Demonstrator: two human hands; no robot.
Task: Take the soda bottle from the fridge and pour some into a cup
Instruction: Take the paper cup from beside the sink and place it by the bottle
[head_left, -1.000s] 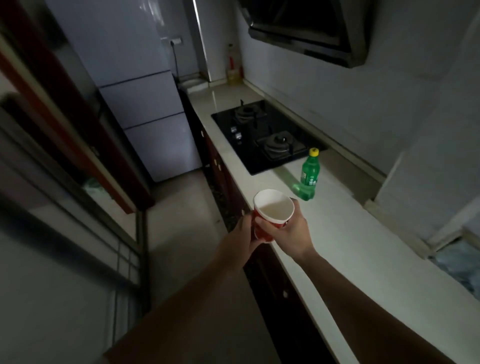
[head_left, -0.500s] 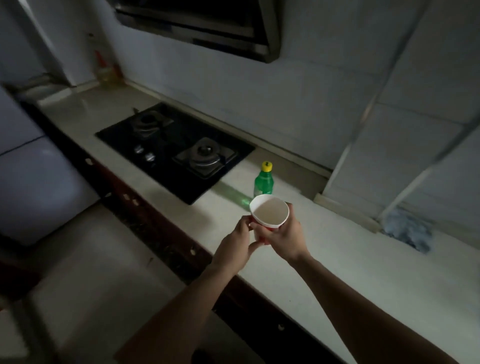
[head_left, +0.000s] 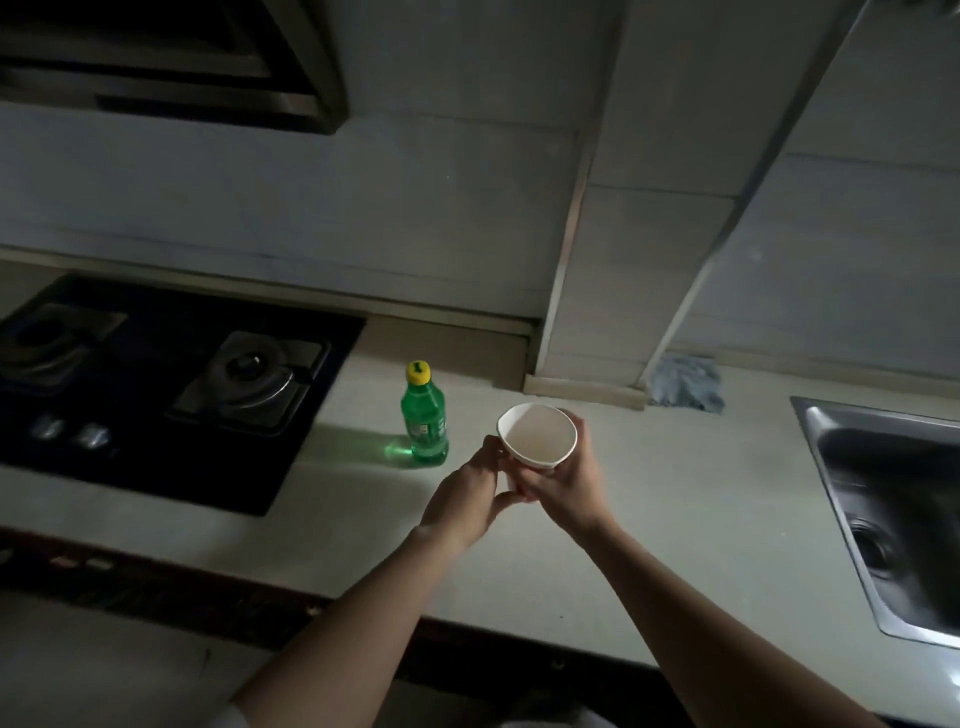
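A green soda bottle (head_left: 425, 415) with a yellow cap stands upright on the pale countertop (head_left: 675, 519), just right of the stove. A white paper cup (head_left: 537, 432), empty inside, is held above the counter to the bottle's right. My right hand (head_left: 566, 483) wraps around the cup's side from below. My left hand (head_left: 470, 493) touches the cup's lower left side with its fingertips. The bottle's cap is on, and neither hand touches the bottle.
A black two-burner gas stove (head_left: 156, 384) fills the counter's left part, under a range hood (head_left: 171, 62). A steel sink (head_left: 893, 514) lies at the right. A blue-grey cloth (head_left: 685, 384) sits by the wall column. Dark cabinet fronts run below the counter edge.
The view has swung right, from the fridge and floor to facing the counter. Both hands carried the cup over the counter, to the right of the bottle. The sink came into view.
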